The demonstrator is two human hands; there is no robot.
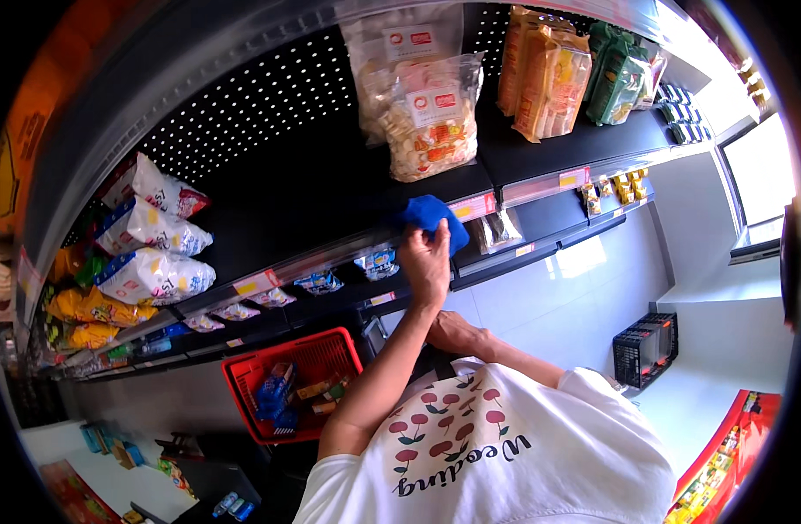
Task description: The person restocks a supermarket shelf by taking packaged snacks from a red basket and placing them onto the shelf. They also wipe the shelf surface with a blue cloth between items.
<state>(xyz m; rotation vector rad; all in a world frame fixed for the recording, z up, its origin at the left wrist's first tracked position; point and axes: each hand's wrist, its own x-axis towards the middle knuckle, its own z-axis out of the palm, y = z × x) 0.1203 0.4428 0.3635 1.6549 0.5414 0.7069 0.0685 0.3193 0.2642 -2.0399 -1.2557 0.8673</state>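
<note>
My left hand [427,262] is closed on a bunched blue cloth [431,220], at the front edge of a black shelf [304,201]. Just beyond the cloth, a clear bag of pale dried pieces [434,131] stands on the shelf. My right hand [457,333] is lower down, close to my left wrist and in front of my body. Its fingers curl inward, and what they hold, if anything, is hidden.
White snack bags [156,275] stand at the left end of the shelf, orange packages [553,83] and green packages [619,83] at the right. A lower shelf holds small packets [379,264]. Below sits a red basket [229,384] with goods; a black crate [641,349] stands right.
</note>
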